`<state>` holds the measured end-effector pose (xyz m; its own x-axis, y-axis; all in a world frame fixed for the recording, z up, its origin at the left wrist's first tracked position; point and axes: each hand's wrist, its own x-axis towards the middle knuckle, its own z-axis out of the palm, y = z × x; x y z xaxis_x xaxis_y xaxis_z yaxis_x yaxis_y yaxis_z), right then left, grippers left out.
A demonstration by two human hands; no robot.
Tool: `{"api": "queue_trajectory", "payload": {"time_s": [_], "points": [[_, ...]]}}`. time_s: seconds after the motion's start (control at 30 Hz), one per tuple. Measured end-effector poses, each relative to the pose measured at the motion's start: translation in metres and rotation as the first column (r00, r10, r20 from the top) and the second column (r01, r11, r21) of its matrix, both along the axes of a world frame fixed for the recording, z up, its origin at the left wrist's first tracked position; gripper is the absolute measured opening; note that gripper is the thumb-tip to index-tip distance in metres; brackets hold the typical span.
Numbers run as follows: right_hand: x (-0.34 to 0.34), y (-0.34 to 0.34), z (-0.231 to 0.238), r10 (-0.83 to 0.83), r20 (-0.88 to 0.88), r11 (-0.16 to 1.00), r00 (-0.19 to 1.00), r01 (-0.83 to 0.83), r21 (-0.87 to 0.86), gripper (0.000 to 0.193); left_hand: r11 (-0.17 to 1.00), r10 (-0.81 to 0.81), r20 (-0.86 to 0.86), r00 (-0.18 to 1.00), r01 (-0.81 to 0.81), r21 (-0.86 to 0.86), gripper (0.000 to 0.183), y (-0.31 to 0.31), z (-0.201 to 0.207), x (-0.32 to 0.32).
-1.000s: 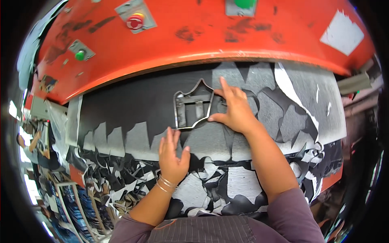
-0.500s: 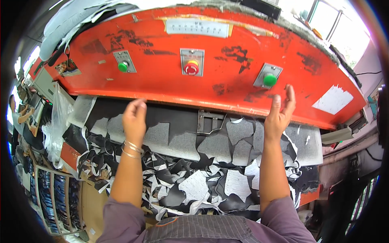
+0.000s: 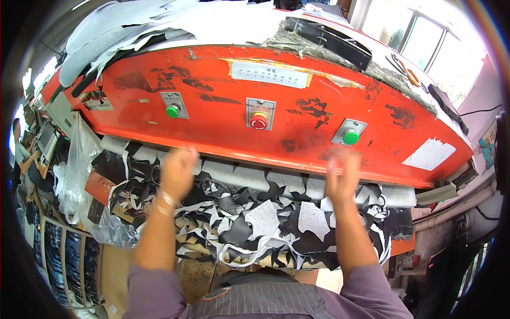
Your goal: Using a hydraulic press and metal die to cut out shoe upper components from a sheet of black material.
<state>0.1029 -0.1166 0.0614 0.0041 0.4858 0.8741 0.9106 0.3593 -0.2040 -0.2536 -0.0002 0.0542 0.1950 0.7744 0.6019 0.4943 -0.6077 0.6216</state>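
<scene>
My left hand (image 3: 179,169), smeared by motion, is raised in front of the lower edge of the red machine beam (image 3: 212,135). No object shows in it, and bangles (image 3: 167,199) circle its wrist. My right hand (image 3: 342,178) is also blurred, its thumb and fingers apart and nothing between them. It is below the right green push button (image 3: 350,136), not touching it. The left green button (image 3: 172,111) and a red emergency stop knob (image 3: 258,121) sit on the same beam. Under the beam, only the front strip of a pale board (image 3: 287,185) shows.
Black and white material offcuts (image 3: 260,219) heap up before the beam. Pale sheets (image 3: 122,32), a black bar-shaped object (image 3: 329,41) and orange-handled scissors (image 3: 411,76) lie on top of the machine. A clear plastic bag (image 3: 79,165) hangs at the left, above a rack (image 3: 66,260).
My view has tilted up and both hands have shifted lower against the beam. The metal cutting die and grey cut pieces seen earlier are now hidden beneath the beam.
</scene>
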Motion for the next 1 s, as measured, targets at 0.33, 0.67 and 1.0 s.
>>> {"api": "queue_trajectory", "payload": {"time_s": [0.33,0.67,1.0], "points": [[-0.131,-0.144,-0.089,0.070,0.210,0.564,0.975,0.135,-0.815,0.043,0.965,-0.253,-0.341,0.906,0.210,-0.159,0.022,-0.169,-0.102,0.004],[-0.108,-0.110,-0.035,0.084,0.030,0.151,0.996,0.017,-0.988,0.052,0.863,-0.448,-0.352,0.822,0.294,-0.411,0.035,-0.152,-0.081,-0.009],[-0.074,0.140,-0.066,-0.360,0.335,0.448,0.871,0.477,-0.757,0.053,0.373,-0.572,0.334,0.749,0.600,-0.707,0.026,0.004,-0.022,0.062]]}}
